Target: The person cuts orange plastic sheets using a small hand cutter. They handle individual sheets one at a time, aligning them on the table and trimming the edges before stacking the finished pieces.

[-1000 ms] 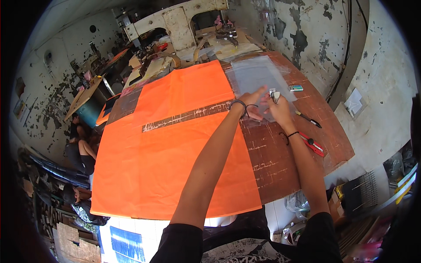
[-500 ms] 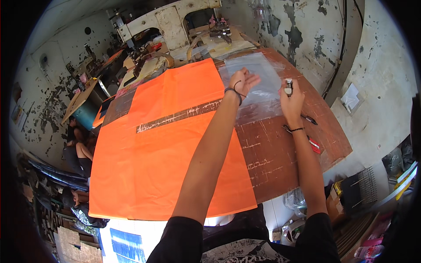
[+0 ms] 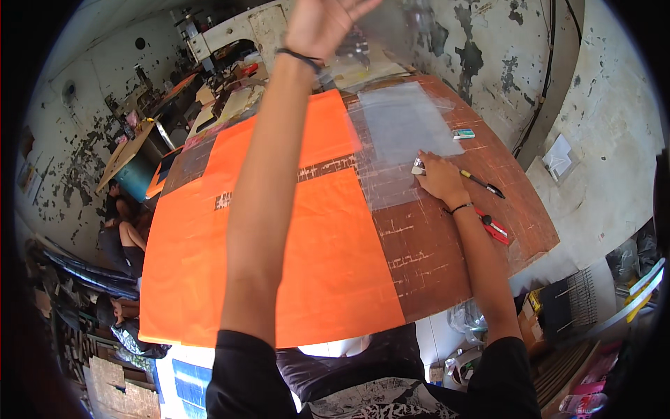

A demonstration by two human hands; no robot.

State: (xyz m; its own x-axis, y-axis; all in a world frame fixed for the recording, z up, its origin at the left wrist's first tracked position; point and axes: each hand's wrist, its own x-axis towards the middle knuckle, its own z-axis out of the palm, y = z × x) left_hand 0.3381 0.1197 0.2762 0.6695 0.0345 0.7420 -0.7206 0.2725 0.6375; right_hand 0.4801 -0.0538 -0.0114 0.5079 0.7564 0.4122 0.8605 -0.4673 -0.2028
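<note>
Left hand (image 3: pixel 322 29) is raised open with fingers spread, partly cut off by the upper edge, nothing seen in it; the right hand (image 3: pixel 443 179) is held low with fingers bent. Much of the brown desk (image 3: pixel 436 276) is covered by orange sheeting (image 3: pixel 338 241), beside which translucent plastic sheets (image 3: pixel 398 119) are laid. To their right are seen a red cutter (image 3: pixel 496 229), a slim pen-like tool (image 3: pixel 483 183) and a small teal-and-white box (image 3: pixel 463 133). Smallest, a metal-topped piece (image 3: pixel 419 166) is held at the right hand's fingertips, above the plastic; it is best pinched lightly there, with the sheets left flat and unwrinkled
</note>
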